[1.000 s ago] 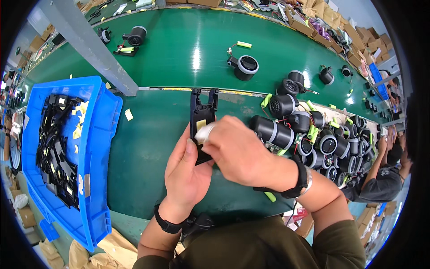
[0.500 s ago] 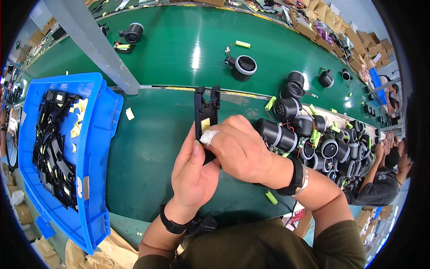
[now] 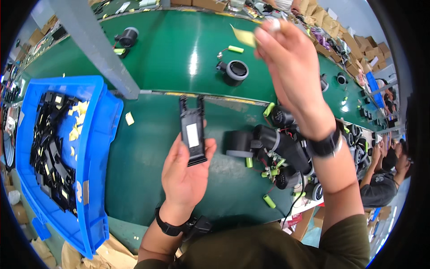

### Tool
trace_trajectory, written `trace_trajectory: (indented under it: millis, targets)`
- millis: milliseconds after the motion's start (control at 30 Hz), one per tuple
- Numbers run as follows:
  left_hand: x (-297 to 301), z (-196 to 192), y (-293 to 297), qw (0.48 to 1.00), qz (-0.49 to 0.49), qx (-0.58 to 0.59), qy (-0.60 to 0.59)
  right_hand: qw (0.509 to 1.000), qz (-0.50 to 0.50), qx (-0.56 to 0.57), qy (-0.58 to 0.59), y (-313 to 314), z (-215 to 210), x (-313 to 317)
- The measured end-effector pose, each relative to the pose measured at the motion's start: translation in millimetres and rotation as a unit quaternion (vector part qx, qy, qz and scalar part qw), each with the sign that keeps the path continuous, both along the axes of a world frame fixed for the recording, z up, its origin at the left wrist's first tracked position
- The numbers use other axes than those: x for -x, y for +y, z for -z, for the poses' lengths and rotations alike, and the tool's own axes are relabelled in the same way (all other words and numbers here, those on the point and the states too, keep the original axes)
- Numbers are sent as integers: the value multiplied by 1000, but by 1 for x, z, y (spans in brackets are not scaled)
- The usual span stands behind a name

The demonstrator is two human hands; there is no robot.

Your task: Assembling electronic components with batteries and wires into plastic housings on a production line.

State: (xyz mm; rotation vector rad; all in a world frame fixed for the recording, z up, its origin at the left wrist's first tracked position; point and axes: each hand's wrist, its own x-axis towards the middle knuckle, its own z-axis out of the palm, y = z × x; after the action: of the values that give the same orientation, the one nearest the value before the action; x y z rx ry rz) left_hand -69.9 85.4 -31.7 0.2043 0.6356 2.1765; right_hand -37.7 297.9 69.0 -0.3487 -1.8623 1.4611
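Note:
My left hand point(image 3: 184, 181) grips a long black plastic housing point(image 3: 191, 117) by its lower end, with two prongs pointing away from me. A white rectangular pad point(image 3: 192, 135) lies flat on the housing's face. My right hand point(image 3: 291, 62) is raised over the far belt at the upper right, somewhat blurred. Between its pinched fingers is a piece of pale yellow backing paper point(image 3: 244, 36). White tape wraps one of its fingertips.
On the left stands a blue crate point(image 3: 92, 148) with black housings point(image 3: 53, 152) and yellow paper scraps point(image 3: 78, 121). Black cylindrical units point(image 3: 268, 136) with green battery cells point(image 3: 269, 201) and wires crowd the right. A grey post point(image 3: 94, 51) rises at the upper left. Coworkers sit far right.
My right hand has left the housing and swung up and right, carrying the yellow paper. The housing's pad now shows white instead of yellow. Several black units now lie farther left.

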Motion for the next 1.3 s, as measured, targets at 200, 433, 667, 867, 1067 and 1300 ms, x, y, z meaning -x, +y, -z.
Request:
trace_trajectory:
  millis: [200,433,667,867,1067,1300]
  targets:
    - [7,5,-1,1000,-17,18,6,870,-1,-358,-338,92,35,50]
    - [9,7,-2,999,-23,34,-26,746,-125,-362,-545,64,68,42]
    - [26,-2,-12,987,-152,-5,51,753,-379,-417,-340,-6,50,1]
    - [25,-7,-61,980,-168,0,106,722,-311,-538,-303,-17,68,-16]
    - [12,-2,-102,988,-153,-2,21,749,-224,-494,-380,-74,31,20]
    - [-9,-10,-98,983,-168,42,58,775,-113,-447,-432,-123,102,96]
